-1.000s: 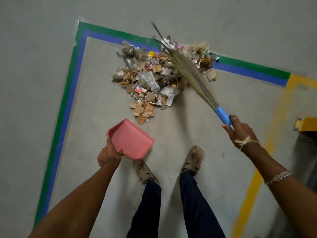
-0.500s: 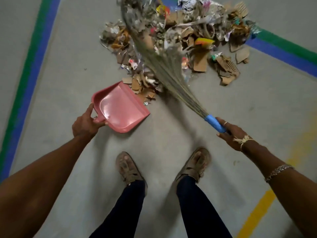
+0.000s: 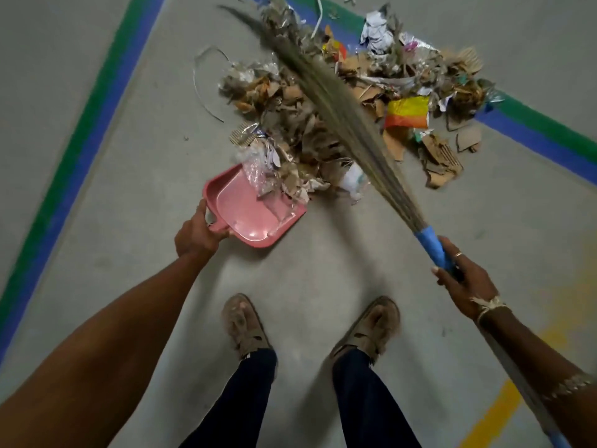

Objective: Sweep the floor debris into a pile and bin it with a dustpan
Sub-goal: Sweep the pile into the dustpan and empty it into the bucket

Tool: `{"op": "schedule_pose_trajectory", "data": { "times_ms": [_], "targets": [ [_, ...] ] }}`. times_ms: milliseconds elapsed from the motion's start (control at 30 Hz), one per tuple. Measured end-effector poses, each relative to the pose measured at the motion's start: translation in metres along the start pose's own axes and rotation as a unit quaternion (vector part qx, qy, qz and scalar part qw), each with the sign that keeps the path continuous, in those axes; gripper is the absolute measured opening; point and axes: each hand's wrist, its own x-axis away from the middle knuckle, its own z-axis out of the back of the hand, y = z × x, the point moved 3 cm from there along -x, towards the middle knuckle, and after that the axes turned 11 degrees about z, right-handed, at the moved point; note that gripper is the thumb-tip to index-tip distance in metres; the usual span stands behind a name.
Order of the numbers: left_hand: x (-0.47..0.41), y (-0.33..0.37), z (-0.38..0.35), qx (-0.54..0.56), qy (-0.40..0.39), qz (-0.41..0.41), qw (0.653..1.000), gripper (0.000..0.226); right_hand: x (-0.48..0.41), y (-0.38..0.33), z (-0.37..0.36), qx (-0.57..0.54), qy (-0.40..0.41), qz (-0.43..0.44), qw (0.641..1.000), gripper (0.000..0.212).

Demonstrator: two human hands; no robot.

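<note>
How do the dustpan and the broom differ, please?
The dustpan is pink, broad and shallow; the broom is long and thin with a blue grip. The dustpan sits at the debris pile's near edge; the broom slants across it. The left hand grips the dustpan, the right hand the broom.

No text, label, brand, number or sign can be read. Coloured printing is seen on an orange and yellow wrapper [image 3: 407, 113] in the debris pile [image 3: 290, 124], and dark marks are seen on a crumpled white paper [image 3: 376, 33] at its far edge. Both are too blurred and too small for any letter or figure to be made out.
</note>
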Motion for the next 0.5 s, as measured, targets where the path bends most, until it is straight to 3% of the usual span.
{"op": "schedule_pose_trajectory", "data": {
  "times_ms": [100,233,500],
  "targets": [
    [-0.008,-0.008,-0.006,0.003,-0.003,-0.007,1.0,0.103,-0.047,0.016,0.006,0.048,0.031,-0.042,0.997,0.069],
    [-0.022,-0.021,-0.014,-0.004,-0.003,-0.016,1.0,0.11,-0.086,0.025,-0.011,0.114,-0.09,-0.11,0.983,0.074],
    [-0.025,-0.014,-0.02,-0.004,0.003,-0.031,1.0,0.102,-0.06,0.006,-0.068,0.085,-0.237,-0.066,0.966,0.078]
  ]
}}
